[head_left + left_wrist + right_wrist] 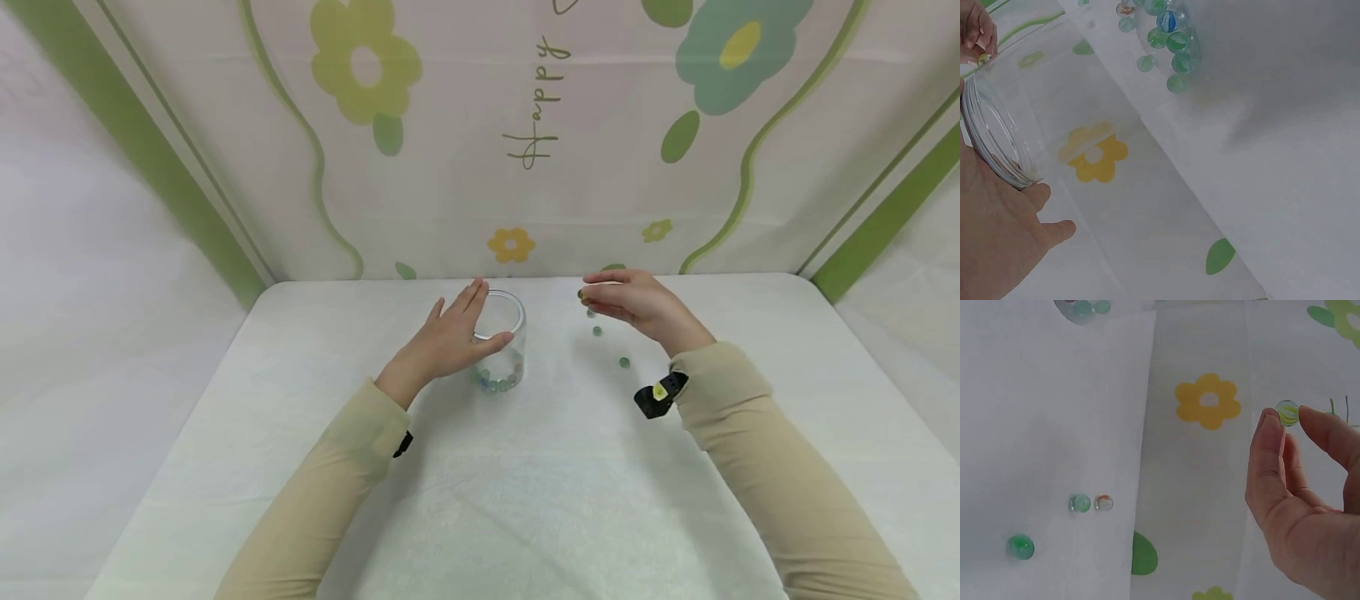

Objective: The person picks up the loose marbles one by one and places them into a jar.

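Observation:
A clear glass jar (517, 350) stands upright mid-table, with several green and coloured marbles (498, 385) at its bottom. My left hand (444, 343) rests against its left side near the rim, fingers straight along the far edge and thumb stretched across the near side. In the left wrist view, one fingertip of that hand touches the metallic-looking rim (997, 150) while another sticks out past it. To the right, my right hand (630, 302) is raised over the table and pinches a clear marble with a yellow swirl (1287, 413) between thumb and fingertips.
Below the right hand lie three loose marbles: a green one (625, 362), a pale green one (1080, 503) and a clear one with orange (1104, 502). A flowered cloth (450, 192) hangs behind the table's far edge. White table surface (525, 500) extends in front.

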{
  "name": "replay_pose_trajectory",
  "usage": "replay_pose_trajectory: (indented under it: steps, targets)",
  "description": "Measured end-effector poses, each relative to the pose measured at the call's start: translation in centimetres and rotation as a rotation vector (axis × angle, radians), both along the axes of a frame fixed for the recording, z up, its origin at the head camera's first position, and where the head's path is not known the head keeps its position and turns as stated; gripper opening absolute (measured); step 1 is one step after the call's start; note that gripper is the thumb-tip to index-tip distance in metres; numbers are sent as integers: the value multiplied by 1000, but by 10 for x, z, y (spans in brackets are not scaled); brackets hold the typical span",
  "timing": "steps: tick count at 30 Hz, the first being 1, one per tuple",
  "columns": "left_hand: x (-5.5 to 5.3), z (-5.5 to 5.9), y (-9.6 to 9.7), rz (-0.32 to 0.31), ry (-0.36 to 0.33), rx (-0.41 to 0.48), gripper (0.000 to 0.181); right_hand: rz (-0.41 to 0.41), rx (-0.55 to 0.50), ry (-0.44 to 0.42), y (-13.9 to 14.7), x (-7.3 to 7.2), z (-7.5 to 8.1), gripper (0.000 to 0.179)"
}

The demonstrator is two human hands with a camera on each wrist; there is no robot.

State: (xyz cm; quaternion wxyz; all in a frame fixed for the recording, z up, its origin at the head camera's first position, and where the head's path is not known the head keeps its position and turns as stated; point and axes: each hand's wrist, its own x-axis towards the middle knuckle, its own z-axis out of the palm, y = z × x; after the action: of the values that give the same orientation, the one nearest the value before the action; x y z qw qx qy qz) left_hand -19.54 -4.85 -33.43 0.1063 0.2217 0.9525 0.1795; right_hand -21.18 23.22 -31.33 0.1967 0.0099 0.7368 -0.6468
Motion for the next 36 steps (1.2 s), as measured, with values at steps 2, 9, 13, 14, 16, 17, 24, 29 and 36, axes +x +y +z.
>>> replay_pose_trajectory:
  steps: [2,9,13,14,16,17,24,29,36]
  targets:
    - [0,0,0,0,-1,-3,90,3,-2,0,-8,0,2,40]
    - [0,1,0,7,-6,0,91,23,34,33,-35,1,7,43]
    - [-1,0,0,10,-11,2,91,20,36,38,-48,1,9,42]
    - [-1,0,0,10,-10,0,91,22,38,41,-50,1,9,42]
    - [-1,0,1,10,-8,-1,91,23,34,43,-55,1,9,41]
    - [-1,0,1,11,-8,-1,91,26,38,45,-58,2,9,41]
    - [-1,0,0,7,-3,0,91,38,48,47,-69,3,9,41]
    - [-1,0,0,9,-7,6,91,38,63,43,-72,3,9,41]
    - [0,0,0,10,-6,8,92,53,85,52,-72,2,7,40]
